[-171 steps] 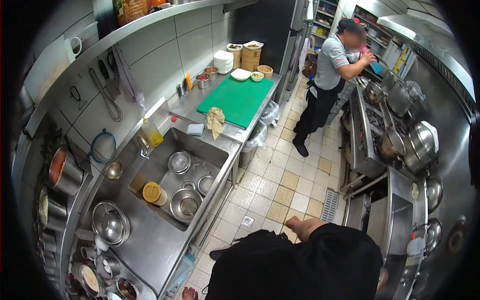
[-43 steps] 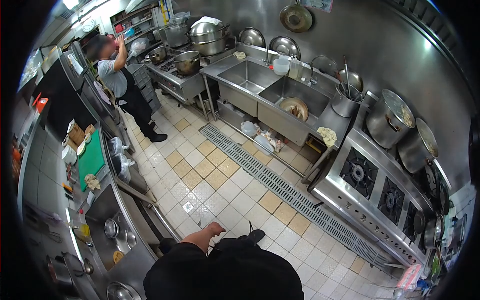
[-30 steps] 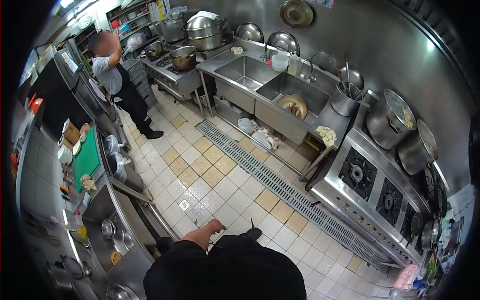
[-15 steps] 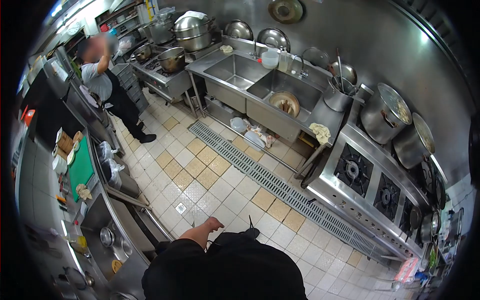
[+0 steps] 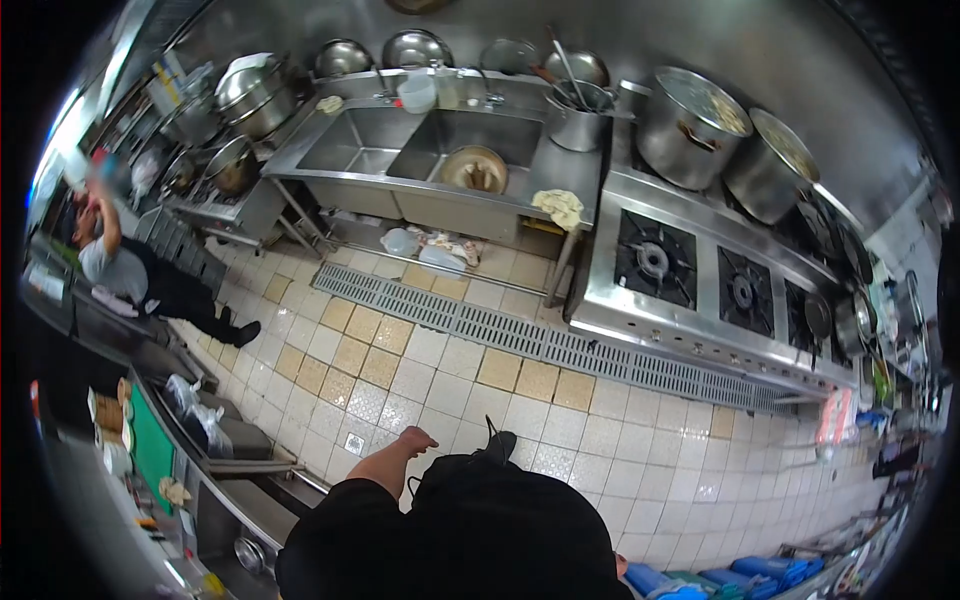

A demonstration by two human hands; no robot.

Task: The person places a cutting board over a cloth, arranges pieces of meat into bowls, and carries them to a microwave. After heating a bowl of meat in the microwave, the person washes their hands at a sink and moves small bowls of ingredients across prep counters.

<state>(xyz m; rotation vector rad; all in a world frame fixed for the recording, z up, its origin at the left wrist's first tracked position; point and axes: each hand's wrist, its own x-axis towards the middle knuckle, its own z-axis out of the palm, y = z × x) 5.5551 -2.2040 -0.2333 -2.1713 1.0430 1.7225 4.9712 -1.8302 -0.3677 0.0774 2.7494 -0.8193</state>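
My left hand hangs low in front of my dark clothing, above the tiled floor. It holds nothing, and its fingers are loosely spread. Just a small part of my right hand shows beside my right side, close to blue items at the bottom edge; its fingers are hidden. Neither hand touches any of the kitchen equipment. A dark shoe is visible beyond my left hand.
Ahead stands a double sink with a round pan in its right basin. A gas range with large pots is at right. A person stands far left. A floor grate crosses the floor.
My view has turned right, so the sinks, range and the person have shifted left. Blue items and part of my right hand have come into view. My left hand still hangs low.
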